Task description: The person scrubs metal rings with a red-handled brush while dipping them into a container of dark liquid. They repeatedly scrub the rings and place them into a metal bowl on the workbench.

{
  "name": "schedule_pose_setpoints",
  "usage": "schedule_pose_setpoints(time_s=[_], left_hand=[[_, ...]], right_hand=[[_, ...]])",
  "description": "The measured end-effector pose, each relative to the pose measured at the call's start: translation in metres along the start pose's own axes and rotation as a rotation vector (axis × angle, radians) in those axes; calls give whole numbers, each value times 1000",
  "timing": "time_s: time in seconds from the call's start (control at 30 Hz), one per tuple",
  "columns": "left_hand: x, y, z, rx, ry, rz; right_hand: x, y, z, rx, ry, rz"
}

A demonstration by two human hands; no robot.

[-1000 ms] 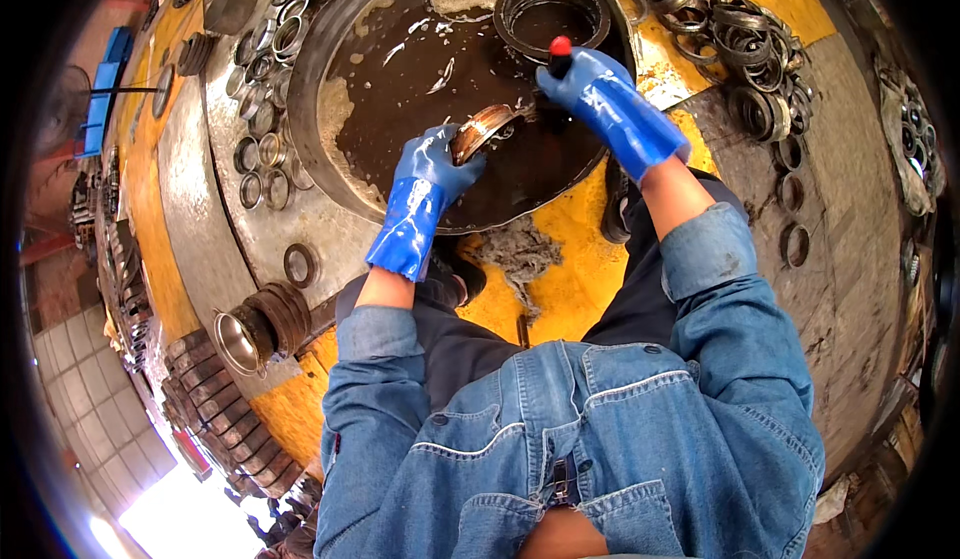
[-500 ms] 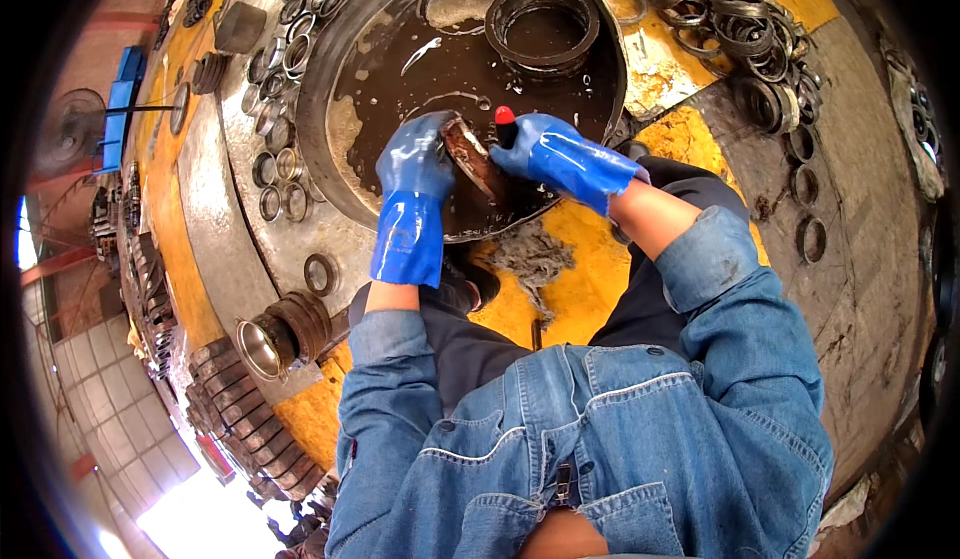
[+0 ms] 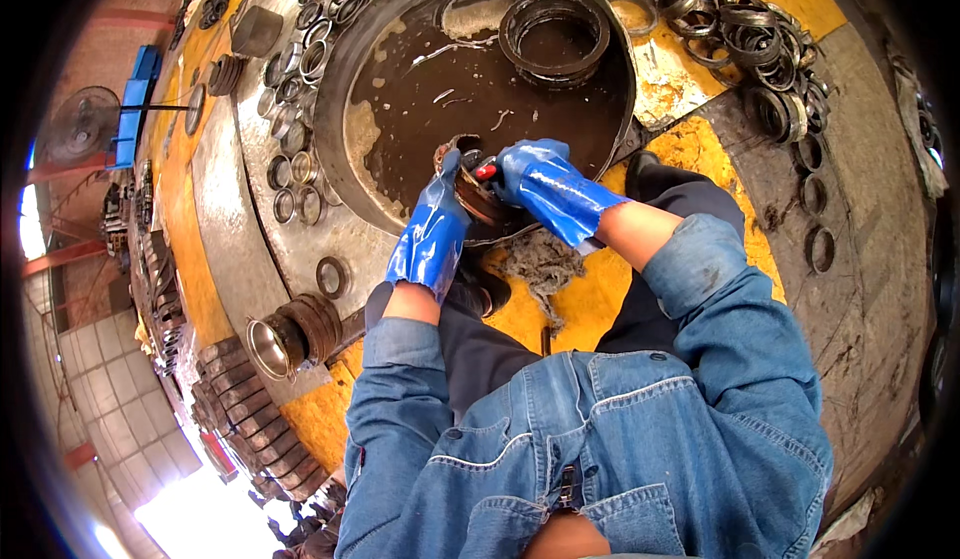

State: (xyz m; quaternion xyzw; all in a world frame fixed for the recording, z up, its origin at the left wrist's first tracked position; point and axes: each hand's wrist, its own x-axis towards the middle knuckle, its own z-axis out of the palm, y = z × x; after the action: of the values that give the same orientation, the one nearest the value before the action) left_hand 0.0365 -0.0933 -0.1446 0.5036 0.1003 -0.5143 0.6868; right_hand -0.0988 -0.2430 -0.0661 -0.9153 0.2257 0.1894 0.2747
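Brown metal ring (image 3: 478,199), in the head view, is tipped up on its edge over dark liquid (image 3: 425,114) at about 6 o'clock in a wide round basin (image 3: 334,149). The blue-gloved left hand (image 3: 442,191) grips it from its 9 o'clock side. At its 3 o'clock side the blue-gloved right hand (image 3: 527,171) is closed around a red-ended tool (image 3: 486,171); whether the tool touches the ring is hidden. A larger dark ring (image 3: 548,71) sits in the basin at 1 o'clock. Outside the basin, small metal rings (image 3: 295,139) cluster from 8 to 10 o'clock, a heap of rings (image 3: 754,44) lies between 2 and 3, a grey rag-like bundle (image 3: 542,261) between 5 and 6, and one loose ring (image 3: 322,277) near 7 o'clock
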Motion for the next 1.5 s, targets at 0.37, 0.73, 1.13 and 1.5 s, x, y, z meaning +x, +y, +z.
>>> schedule_pose_setpoints(time_s=[0.37, 0.73, 1.13, 1.5], left_hand=[[-6, 0, 38, -203, -184, -100], [12, 22, 9, -126, -67, -157], [6, 13, 24, -76, -52, -21], [12, 14, 2, -57, -81, -6]], right_hand=[[16, 63, -27, -16, -26, 307], [-8, 63, -66, 330, 282, 330], [-34, 27, -27, 1101, 147, -51], [-34, 8, -45, 780, 70, 96]])
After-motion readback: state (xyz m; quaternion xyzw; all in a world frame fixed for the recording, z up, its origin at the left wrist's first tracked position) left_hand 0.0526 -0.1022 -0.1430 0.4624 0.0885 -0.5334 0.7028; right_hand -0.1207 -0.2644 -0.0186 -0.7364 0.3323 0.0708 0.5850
